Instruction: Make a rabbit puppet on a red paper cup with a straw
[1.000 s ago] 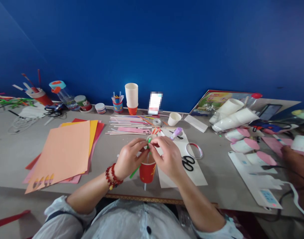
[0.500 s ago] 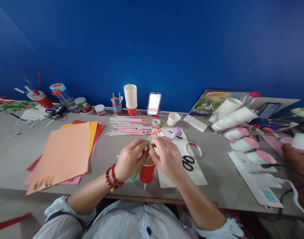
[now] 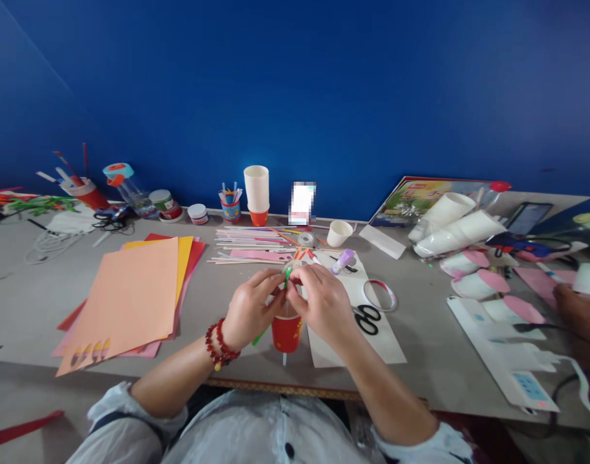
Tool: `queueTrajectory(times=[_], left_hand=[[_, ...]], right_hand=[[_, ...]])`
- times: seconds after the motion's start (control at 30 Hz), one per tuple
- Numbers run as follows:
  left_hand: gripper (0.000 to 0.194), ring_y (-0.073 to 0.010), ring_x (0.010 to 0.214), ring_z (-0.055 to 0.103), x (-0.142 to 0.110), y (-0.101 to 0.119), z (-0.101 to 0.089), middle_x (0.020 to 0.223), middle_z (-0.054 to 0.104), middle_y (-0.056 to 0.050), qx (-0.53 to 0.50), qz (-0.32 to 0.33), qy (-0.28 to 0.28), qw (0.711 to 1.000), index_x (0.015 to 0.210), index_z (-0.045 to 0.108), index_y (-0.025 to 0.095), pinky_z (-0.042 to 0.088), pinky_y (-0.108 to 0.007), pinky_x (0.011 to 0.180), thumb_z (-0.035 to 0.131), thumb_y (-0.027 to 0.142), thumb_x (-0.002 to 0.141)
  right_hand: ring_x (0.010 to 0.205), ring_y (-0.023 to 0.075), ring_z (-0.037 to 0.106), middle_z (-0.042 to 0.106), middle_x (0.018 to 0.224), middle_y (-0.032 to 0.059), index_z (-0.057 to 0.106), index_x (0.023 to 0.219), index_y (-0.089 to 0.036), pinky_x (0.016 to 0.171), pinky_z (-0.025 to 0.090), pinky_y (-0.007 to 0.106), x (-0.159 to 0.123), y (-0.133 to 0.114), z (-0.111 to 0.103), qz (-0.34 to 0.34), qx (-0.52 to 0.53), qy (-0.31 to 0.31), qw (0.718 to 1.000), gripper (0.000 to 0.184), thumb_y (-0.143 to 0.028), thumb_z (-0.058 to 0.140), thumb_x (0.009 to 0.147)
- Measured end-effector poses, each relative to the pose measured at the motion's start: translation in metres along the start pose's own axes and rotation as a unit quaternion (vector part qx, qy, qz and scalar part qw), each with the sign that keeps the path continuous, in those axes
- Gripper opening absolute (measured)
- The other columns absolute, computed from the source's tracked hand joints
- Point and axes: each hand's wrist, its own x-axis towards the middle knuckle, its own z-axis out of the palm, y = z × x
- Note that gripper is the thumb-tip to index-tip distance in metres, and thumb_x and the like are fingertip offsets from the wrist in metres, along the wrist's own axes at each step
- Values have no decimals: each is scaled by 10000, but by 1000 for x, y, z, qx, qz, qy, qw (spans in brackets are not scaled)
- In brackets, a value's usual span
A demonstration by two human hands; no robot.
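My left hand (image 3: 256,303) and my right hand (image 3: 321,296) meet above a red paper cup (image 3: 285,334). Both sets of fingers pinch a thin green strip (image 3: 288,276), perhaps a pipe cleaner, whose tail (image 3: 262,336) slants down left of the cup. A pale stick (image 3: 284,359) shows beneath the cup's front. My fingers hide the top of whatever rises from the cup. Beyond my right hand, black-handled scissors (image 3: 367,319) and a roll of tape (image 3: 379,295) rest on a white sheet (image 3: 386,345), near a purple glue stick (image 3: 342,261).
Coloured paper (image 3: 130,290) is stacked at left. Paper straws (image 3: 246,240), a small white cup (image 3: 340,233) and a cup stack (image 3: 256,187) stand or lie towards the wall. At right are a power strip (image 3: 502,361), pink-and-white cups (image 3: 481,283) and another person's hand (image 3: 572,309).
The view has shifted slightly, so the table things sit a little further right. Both hands keep their pinch on the green strip, with only small finger movement.
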Motion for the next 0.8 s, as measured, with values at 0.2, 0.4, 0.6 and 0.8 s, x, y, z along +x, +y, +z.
queueTrajectory(times=[0.2,0.4,0.6,0.8], left_hand=[[264,-175,981,659,0,-2,-1,1161,651,-93,8,0,0,1000,1165,608,214,563,-290,824,523,150,923],[218,-155,909,672,2,0,0,1139,659,-95,-25,-10,16,1000,1111,631,200,565,-255,770,541,156,917],[109,-118,728,651,7,-1,0,939,681,-58,-124,-89,24,988,964,671,179,542,-196,628,608,226,889],[196,-153,728,673,5,-16,1,903,698,-65,-284,-223,41,932,909,678,153,565,-236,635,671,339,847]], right_hand=[[751,220,576,610,748,32,533,835,-223,683,444,332,1,1,2,2,11,3,1000,99,-148,506,895],[738,205,573,611,745,25,524,834,-228,682,443,316,1,2,1,3,38,10,999,120,-141,481,905],[707,194,562,607,726,22,516,804,-227,673,434,314,-3,7,-1,26,53,58,997,119,-159,485,895],[643,173,565,607,698,14,529,761,-222,650,441,300,-23,35,-8,88,47,126,987,137,-176,504,887]])
